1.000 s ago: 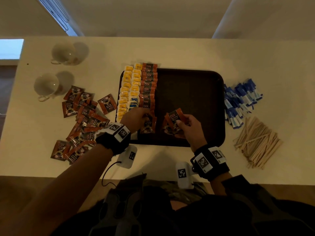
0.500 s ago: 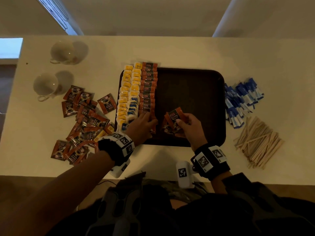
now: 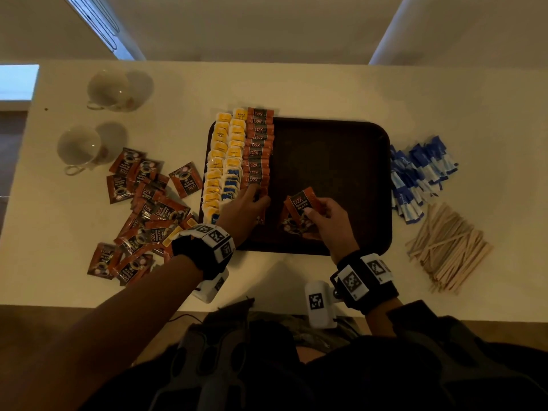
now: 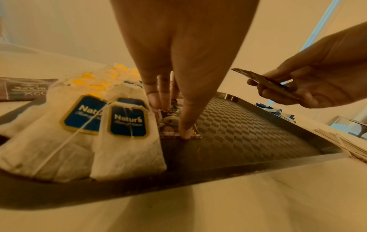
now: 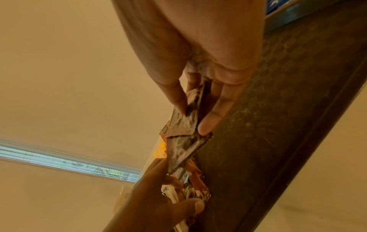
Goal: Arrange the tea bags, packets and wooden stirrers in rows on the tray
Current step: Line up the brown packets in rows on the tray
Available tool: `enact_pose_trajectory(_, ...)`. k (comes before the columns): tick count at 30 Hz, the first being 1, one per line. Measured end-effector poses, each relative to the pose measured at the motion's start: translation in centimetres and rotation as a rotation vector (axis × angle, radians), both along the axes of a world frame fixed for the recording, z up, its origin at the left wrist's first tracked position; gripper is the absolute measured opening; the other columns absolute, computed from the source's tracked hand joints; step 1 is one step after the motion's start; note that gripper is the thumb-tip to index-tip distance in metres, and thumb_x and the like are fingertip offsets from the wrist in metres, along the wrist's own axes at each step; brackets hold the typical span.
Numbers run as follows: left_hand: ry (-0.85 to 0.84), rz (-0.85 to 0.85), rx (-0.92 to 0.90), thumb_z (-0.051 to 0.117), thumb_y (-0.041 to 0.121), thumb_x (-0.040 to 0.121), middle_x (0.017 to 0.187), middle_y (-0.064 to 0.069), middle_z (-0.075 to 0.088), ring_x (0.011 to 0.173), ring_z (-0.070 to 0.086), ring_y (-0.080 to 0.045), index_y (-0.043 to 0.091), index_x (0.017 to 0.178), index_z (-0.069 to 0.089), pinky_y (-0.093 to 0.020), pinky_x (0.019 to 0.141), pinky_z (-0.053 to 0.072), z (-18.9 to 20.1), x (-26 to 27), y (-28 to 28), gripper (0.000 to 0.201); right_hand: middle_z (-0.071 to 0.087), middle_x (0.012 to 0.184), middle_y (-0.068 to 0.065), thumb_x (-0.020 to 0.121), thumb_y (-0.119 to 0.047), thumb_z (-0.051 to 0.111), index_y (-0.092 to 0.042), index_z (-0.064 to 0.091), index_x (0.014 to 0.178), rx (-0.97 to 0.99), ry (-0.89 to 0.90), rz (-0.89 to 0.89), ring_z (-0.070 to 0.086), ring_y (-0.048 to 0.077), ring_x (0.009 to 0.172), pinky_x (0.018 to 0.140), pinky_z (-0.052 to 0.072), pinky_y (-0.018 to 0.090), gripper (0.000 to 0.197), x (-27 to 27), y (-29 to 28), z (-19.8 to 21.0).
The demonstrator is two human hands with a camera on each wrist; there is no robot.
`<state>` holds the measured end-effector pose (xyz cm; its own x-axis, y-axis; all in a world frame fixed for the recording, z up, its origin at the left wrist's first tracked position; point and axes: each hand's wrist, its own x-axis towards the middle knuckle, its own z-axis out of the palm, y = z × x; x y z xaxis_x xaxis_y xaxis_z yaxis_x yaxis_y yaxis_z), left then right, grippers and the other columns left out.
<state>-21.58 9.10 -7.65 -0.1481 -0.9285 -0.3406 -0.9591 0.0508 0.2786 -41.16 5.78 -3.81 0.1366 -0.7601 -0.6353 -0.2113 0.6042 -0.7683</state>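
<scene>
The fingers of the left hand are straight and press flat on a coffee packet lying on the tray, at the near end of the orange row. The right hand pinches a small fan of coffee packets between thumb and fingers, just above the tray floor; the top one reads "D2X" and "BLACK". How many packets are in this fan I cannot tell, at least two.

Just left of the left fingers lie two rows of tea bags. Most have yellow tags, and several near the hand have blue tags with the word "Natur's". One yellow tag at the far end reads "RELAX". Beyond the left fingers runs the row of orange packets, overlapped like tiles, each showing "D2X". The exact count in the rows is not clear.

Far left of the left hand, on the surface, a loose heap of the same coffee packets lies; they overlap too much to count. Beyond them stand two white cups. To the right of the right hand, off the tray, there is a pile of blue and white sachets, and nearer, a pile of wooden stirrers
</scene>
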Motion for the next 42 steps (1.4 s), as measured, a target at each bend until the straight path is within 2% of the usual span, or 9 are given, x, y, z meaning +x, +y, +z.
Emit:
enact_pose_trajectory(4,0.087,0.022,-0.07,0.064,0.009,0.082,0.133,-0.019,0.041,0.12,0.045,-0.035,0.008,0.119,0.054,-0.045,0.091,0.049,0.1,0.1,-0.1,0.038,0.054,0.114,0.008,0.093,-0.011,0.055,-0.011,0.05,0.11,0.001,-0.006,0.002,0.058,0.022,0.102,0.058,0.057,0.021,0.018,0.0,0.1,0.1)
enact_pose_trajectory(7,0.344,0.242,-0.158,0.061,0.015,0.087,0.118,-0.011,0.049,0.104,0.05,-0.019,0.007,0.108,0.059,-0.029,0.085,0.045,1.0,-0.5,-0.3,0.022,0.055,0.115,0.01,0.092,-0.011,0.056,-0.009,0.051,0.112,0.003,-0.007,0.005,0.059,0.021,0.102,0.063,0.058,0.025,0.02,0.1,0.0,0.2)
enact_pose_trajectory(11,0.781,0.412,0.249,0.053,0.025,0.094,0.102,0.004,0.059,0.088,0.06,-0.01,0.01,0.114,0.058,-0.016,0.069,0.049,3.3,-1.0,-0.9,0.026,0.057,0.118,0.01,0.091,-0.011,0.057,-0.008,0.052,0.117,-0.011,-0.004,0.026,0.059,0.023,0.107,0.074,0.058,0.036,0.026,0.5,0.0,0.4)
enact_pose_trajectory(14,0.883,0.404,0.324,0.056,0.016,0.092,0.1,-0.001,0.062,0.083,0.062,-0.009,0.005,0.11,0.059,-0.016,0.065,0.052,3.6,-0.9,-0.9,0.022,0.057,0.117,0.009,0.091,-0.01,0.057,-0.008,0.052,0.116,-0.004,-0.022,0.034,0.059,0.022,0.106,0.072,0.057,0.032,0.025,0.9,0.1,0.6)
enact_pose_trajectory(19,0.855,0.438,0.332,0.059,0.008,0.089,0.095,0.002,0.06,0.084,0.061,-0.01,0.015,0.096,0.058,-0.02,0.066,0.055,3.2,0.7,-0.3,0.01,0.057,0.111,0.006,0.093,-0.011,0.054,-0.013,0.054,0.106,-0.025,-0.007,-0.049,0.06,0.011,0.091,0.062,0.055,0.022,0.013,1.0,0.2,0.2)
enact_pose_trajectory(23,0.66,0.477,0.239,0.062,0.002,0.085,0.107,0.0,0.056,0.095,0.056,-0.012,0.011,0.109,0.055,-0.015,0.07,0.047,2.7,1.8,0.9,0.026,0.061,0.106,0.005,0.095,-0.015,0.051,-0.013,0.056,0.108,0.013,0.06,-0.128,0.06,0.009,0.079,0.067,0.052,0.023,0.014,0.5,-0.1,-0.3)
enact_pose_trajectory(30,0.234,0.378,0.154,0.061,0.01,0.085,0.116,-0.009,0.059,0.103,0.057,-0.026,0.014,0.112,0.049,-0.038,0.081,0.05,1.8,1.3,1.2,0.03,0.062,0.109,0.009,0.093,-0.015,0.054,-0.008,0.06,0.11,0.021,0.12,-0.108,0.061,0.018,0.097,0.077,0.051,0.026,0.019,0.4,0.1,-0.5)
enact_pose_trajectory(36,-0.044,0.26,0.102,0.058,0.016,0.088,0.128,-0.011,0.044,0.113,0.048,-0.029,0.011,0.128,0.041,-0.038,0.074,0.046,2.1,0.8,1.0,0.044,0.061,0.098,0.001,0.094,-0.014,0.052,-0.01,0.059,0.106,0.022,0.083,-0.096,0.059,0.009,0.086,0.07,0.048,0.02,0.014,0.3,0.6,-0.2)
enact_pose_trajectory(42,-0.063,0.015,0.078,0.06,0.023,0.087,0.131,-0.01,0.042,0.118,0.046,-0.026,0.013,0.132,0.041,-0.035,0.082,0.048,2.1,-0.2,2.1,0.05,0.06,0.091,-0.004,0.094,-0.014,0.051,-0.011,0.059,0.102,0.025,0.063,-0.105,0.057,0.007,0.083,0.075,0.05,0.024,0.011,0.2,0.8,-0.1)
